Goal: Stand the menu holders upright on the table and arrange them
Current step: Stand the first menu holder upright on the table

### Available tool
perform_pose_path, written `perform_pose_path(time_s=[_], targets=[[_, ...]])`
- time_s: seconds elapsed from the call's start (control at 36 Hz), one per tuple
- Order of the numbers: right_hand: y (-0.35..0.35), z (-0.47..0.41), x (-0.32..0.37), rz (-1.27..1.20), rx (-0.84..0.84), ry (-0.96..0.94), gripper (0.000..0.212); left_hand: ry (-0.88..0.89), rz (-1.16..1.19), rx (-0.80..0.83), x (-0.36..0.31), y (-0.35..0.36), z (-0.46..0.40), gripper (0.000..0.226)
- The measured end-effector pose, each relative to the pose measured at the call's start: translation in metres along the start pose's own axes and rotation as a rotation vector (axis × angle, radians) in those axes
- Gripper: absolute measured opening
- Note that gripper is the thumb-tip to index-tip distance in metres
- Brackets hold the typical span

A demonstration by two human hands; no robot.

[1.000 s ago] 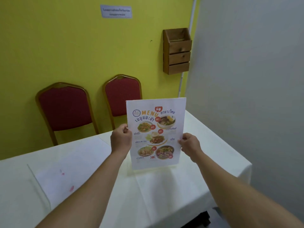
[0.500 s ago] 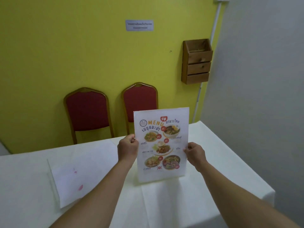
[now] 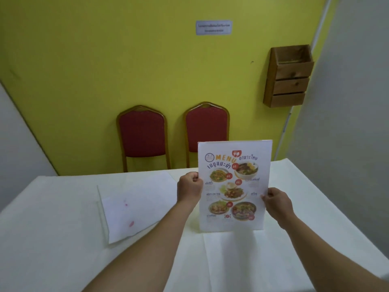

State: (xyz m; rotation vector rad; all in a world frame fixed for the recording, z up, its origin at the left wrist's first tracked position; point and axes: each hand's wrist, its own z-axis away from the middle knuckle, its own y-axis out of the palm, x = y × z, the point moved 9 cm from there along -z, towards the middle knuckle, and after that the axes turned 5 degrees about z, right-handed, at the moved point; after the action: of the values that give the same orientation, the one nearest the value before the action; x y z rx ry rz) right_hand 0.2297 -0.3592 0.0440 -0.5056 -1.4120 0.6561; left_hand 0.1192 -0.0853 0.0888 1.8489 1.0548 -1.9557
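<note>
Both hands grip one upright clear acrylic menu holder with a printed food menu (image 3: 234, 185), left hand (image 3: 189, 189) closed on its left edge, right hand (image 3: 276, 204) on its right edge. Since a second ago its base has come lower, now at or touching the white-clothed surface (image 3: 63, 249); it looks about ready to release. A second flat clear holder with a blank white sheet (image 3: 136, 207) lies left of the left hand, not yet stood up.

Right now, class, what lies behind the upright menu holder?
Behind the upright menu holder: white tablecloth, then the right red chair at the yellow wall. The tabletop directly behind is hidden.
</note>
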Motion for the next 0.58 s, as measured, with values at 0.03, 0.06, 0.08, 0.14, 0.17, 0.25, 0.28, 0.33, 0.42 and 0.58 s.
perform_pose_path(time_s=[0.03, 0.06, 0.08, 0.14, 0.17, 0.25, 0.28, 0.33, 0.42, 0.58], targets=[[0.0, 0.0, 0.0, 0.005, -0.001, -0.004, 0.019, -0.003, 0.0, 0.009, 0.0, 0.0, 0.001, 0.017], [0.001, 0.0, 0.0, 0.011, 0.001, -0.005, 0.02, -0.009, -0.001, 0.019, 0.0, 0.0, 0.003, 0.017], [0.002, 0.001, -0.001, 0.02, 0.004, -0.002, 0.022, -0.016, 0.0, 0.031, 0.0, -0.001, 0.004, 0.018], [0.004, 0.003, -0.003, 0.058, -0.001, 0.013, 0.036, -0.03, -0.002, 0.051, 0.002, -0.003, 0.007, 0.026], [0.004, 0.005, -0.005, 0.09, -0.003, 0.032, 0.044, -0.04, -0.008, 0.052, 0.004, -0.006, 0.008, 0.033], [0.008, 0.01, -0.018, 0.176, 0.008, 0.114, 0.049, -0.066, -0.046, 0.031, 0.012, -0.022, 0.01, 0.044], [0.01, 0.012, -0.022, 0.192, 0.035, 0.139, 0.041, -0.076, -0.061, 0.024, 0.015, -0.029, 0.01, 0.044], [0.021, 0.021, -0.028, 0.218, 0.129, 0.164, 0.026, -0.098, -0.097, 0.013, 0.023, -0.045, 0.013, 0.044], [0.05, 0.045, -0.029, 0.268, 0.357, 0.176, 0.022, -0.119, -0.179, -0.003, 0.04, -0.071, 0.015, 0.043], [0.13, 0.108, 0.018, 0.37, 0.815, 0.074, 0.018, -0.076, -0.405, -0.019, 0.079, -0.122, 0.013, 0.043]])
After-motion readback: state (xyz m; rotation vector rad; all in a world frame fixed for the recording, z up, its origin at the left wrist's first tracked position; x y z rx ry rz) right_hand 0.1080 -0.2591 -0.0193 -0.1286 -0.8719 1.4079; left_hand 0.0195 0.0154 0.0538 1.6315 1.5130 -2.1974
